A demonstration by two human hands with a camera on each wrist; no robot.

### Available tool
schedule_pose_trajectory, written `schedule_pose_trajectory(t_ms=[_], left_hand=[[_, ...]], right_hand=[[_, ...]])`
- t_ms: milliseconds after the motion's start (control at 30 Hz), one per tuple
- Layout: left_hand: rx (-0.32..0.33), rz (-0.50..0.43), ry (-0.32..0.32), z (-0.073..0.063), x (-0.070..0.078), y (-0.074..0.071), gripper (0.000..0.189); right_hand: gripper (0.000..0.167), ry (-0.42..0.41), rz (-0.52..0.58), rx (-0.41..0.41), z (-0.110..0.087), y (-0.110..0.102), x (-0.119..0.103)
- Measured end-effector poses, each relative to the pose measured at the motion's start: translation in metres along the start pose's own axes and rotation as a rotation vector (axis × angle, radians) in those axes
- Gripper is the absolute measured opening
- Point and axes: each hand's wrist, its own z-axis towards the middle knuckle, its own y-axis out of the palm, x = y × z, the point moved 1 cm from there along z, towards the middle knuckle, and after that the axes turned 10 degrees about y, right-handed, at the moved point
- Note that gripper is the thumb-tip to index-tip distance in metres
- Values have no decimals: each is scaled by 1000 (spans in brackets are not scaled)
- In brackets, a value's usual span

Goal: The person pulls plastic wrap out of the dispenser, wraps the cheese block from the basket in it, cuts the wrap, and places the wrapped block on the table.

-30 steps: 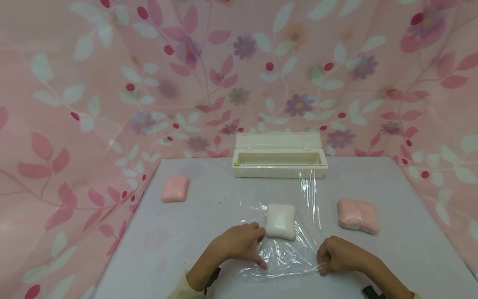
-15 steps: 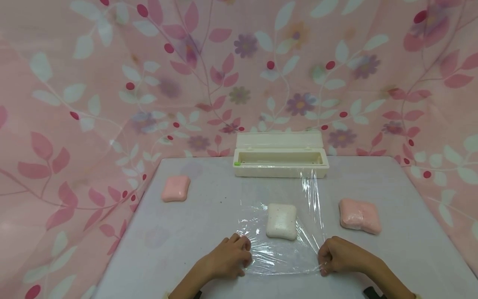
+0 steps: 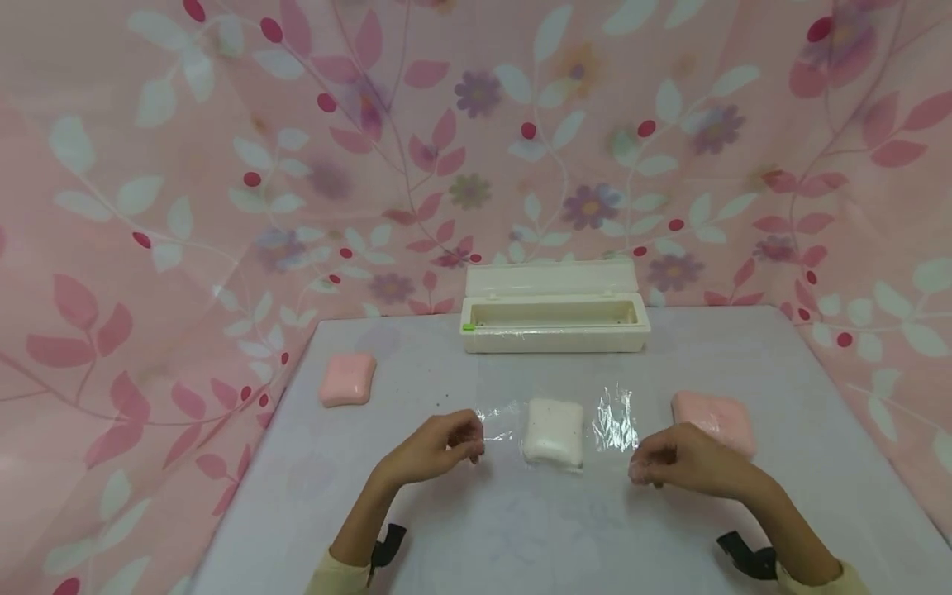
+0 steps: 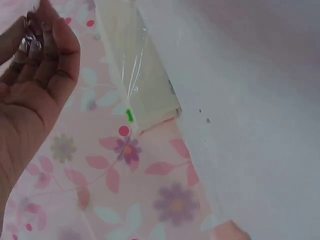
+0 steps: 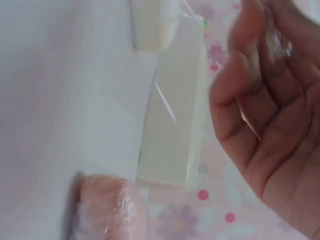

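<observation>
Head view: two pale sleeves [image 3: 336, 574] are reaching in at the bottom, a black wrist piece [image 3: 387, 545] sitting beside each forearm. The left hand [image 3: 439, 446] and the right hand [image 3: 684, 459] are hovering over the tabletop [image 3: 550, 545], fingers curled, both pinching one plastic film [image 3: 616, 420]. There the fingertips are partly hiding the grip; the left wrist view is showing a glint of film at the fingers, and the right wrist view is showing a similar shine between thumb and fingers.

The film is glinting on either side of one white block [image 3: 554, 431], which is lying between the hands and a little beyond them; whether the film is passing over or under it, I cannot tell.

Two pink blocks are flanking it. The right pink block [image 3: 717, 417] is lying just behind the right hand, which is covering its near edge and leaving little room; the right wrist view is revealing its glossy side. The left pink block [image 3: 348, 380] is lying near the table's slanting left edge, well apart from the left hand, plain surface stretching between them.

At the far edge one cream box [image 3: 554, 339] is standing, its lid [image 3: 550, 279] tilting back, a green tab [image 3: 468, 327] showing at the left. Behind, a floral pink cloth [image 3: 372, 165] is hanging.
</observation>
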Motion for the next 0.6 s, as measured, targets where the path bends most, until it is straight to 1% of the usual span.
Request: schedule_pose_trajectory(t_ms=[67,133,200,267,333,400,467,600], left_hand=[[67,-60,-25,10,-6,-5,6],[145,-100,-73,19,-14,-7,7],[226,-104,-140,27,-22,-7,7],[296,-95,-209,34,-32,-7,8],[335,-65,-275,39,-42,-6,8],[342,-25,-320,42,-53,-4,8],[316,34,-363,44,-62,0,8],[240,141,-383,48,-70,5,8]], right_hand=[[6,34,14,75,9,-9,0],[12,109,35,150,19,-16,3],[22,209,61,219,29,-19,9],[28,318,91,267,38,-19,17],[32,385,95,297,47,-18,26],[29,421,63,313,55,-15,36],[24,434,20,318,61,-10,44],[16,429,-67,305,69,-3,53]])
